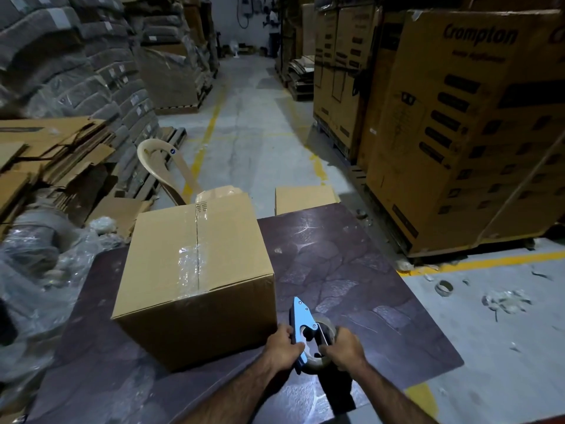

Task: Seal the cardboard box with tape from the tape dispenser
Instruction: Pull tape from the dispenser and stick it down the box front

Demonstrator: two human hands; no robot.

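A brown cardboard box (pixel 195 270) stands on the dark table (pixel 351 264), left of centre, flaps closed. Clear tape runs along its top seam and looks crumpled near the front edge. The blue tape dispenser (pixel 302 328) with its roll of clear tape (pixel 322 341) is held just above the table, to the right of the box's near corner. My left hand (pixel 282 347) grips the dispenser's blue frame. My right hand (pixel 345 350) is closed on the tape roll side.
A beige plastic chair (pixel 165 166) stands behind the box, a small carton (pixel 302 198) behind the table. Flattened cardboard and plastic wrap pile up left. Large stacked cartons (pixel 458 133) stand right. An empty tape core (pixel 444 287) lies on the floor.
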